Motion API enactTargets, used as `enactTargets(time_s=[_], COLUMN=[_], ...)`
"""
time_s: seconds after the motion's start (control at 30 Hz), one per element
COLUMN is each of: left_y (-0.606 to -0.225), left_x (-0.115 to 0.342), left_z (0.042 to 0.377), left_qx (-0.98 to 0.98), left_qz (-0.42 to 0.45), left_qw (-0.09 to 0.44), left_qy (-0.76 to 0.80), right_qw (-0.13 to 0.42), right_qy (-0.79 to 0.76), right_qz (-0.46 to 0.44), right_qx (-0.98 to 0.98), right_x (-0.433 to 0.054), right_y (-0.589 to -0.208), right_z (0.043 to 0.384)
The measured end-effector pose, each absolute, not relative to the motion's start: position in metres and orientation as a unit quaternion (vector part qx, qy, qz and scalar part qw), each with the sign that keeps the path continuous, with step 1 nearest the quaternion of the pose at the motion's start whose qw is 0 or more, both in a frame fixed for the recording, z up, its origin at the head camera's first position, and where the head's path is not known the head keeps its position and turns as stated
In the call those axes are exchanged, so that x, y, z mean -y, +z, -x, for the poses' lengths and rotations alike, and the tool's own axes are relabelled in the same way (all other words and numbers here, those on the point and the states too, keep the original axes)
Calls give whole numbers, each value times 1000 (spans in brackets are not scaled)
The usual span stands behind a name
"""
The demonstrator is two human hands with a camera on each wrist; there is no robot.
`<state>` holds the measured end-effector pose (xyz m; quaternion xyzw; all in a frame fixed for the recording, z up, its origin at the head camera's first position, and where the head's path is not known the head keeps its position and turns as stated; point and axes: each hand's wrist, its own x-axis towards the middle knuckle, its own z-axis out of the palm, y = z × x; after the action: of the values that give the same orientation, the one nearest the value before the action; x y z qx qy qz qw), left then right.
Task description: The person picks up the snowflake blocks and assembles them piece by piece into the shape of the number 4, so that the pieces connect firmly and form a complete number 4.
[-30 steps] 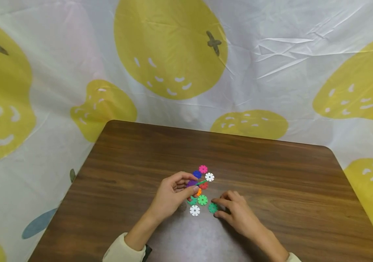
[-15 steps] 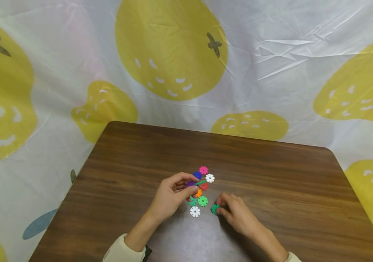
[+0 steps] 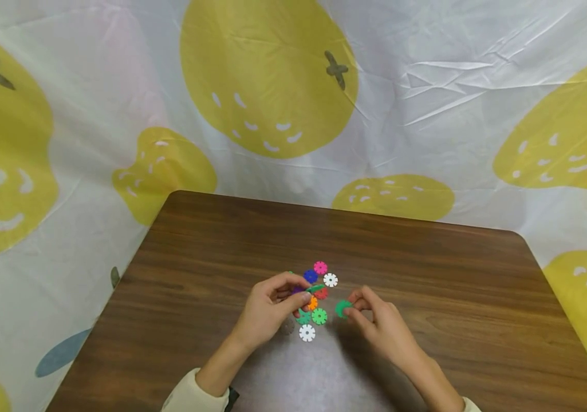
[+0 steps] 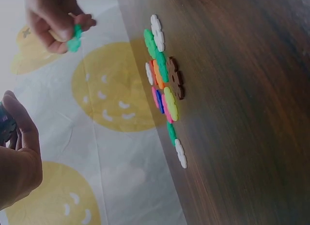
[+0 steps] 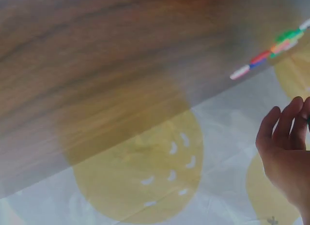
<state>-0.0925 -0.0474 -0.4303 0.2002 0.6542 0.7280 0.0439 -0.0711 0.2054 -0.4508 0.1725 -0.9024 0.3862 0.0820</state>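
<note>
In the head view my left hand (image 3: pixel 272 303) pinches a green notched disc (image 3: pixel 315 288), seen nearly edge-on, above the loose discs. A purple patch shows by its fingers; whether that is held I cannot tell. My right hand (image 3: pixel 386 329) pinches another green notched disc (image 3: pixel 343 309) between thumb and fingers, lifted off the table. The left wrist view shows this green disc (image 4: pixel 74 39) in the right hand (image 4: pixel 53 22) too, while the left hand (image 4: pixel 22 152) is partly cut off. In the right wrist view the right hand's (image 5: pixel 286 142) disc is hidden.
Loose discs lie flat on the brown table (image 3: pixel 427 274): pink (image 3: pixel 320 268), blue (image 3: pixel 310 276), white (image 3: pixel 330 280), red (image 3: pixel 321 293), orange (image 3: pixel 312 303), light green (image 3: pixel 319 316), another white (image 3: pixel 307 332), and several more. A lemon-patterned sheet (image 3: pixel 283 171) hangs behind the table.
My right hand has taken hold of the green disc on the table and raised it up and away from the surface. The left hand stays almost in place with its disc.
</note>
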Motion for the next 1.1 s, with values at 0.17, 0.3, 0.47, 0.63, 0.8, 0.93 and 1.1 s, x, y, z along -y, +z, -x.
enactTargets(time_s=[0.17,0.3,0.47,0.63,0.8,0.93,1.1], left_y=[-429,-429,-429,-430,-431,-431,-430], left_x=[47,46,44,42,41,39,36], left_z=[92,91,91,91,92,93,93], left_qx=[-658,-658,-651,-654,-656,-652,-640], left_qz=[-199,-200,-203,-198,-208,-214,-217], left_qw=[47,50,61,73,74,75,83], left_qy=[725,725,729,727,722,723,732], right_qw=[95,85,101,108,107,108,116], right_qy=[392,419,438,454,477,491,499], right_qz=[-152,-137,-130,-117,-111,-118,-124], right_qx=[902,893,884,877,865,856,850], right_x=[-203,-201,-198,-196,-193,-190,-187], right_y=[-439,-429,-416,-405,-396,-391,-388], right_z=[70,68,67,66,67,66,65])
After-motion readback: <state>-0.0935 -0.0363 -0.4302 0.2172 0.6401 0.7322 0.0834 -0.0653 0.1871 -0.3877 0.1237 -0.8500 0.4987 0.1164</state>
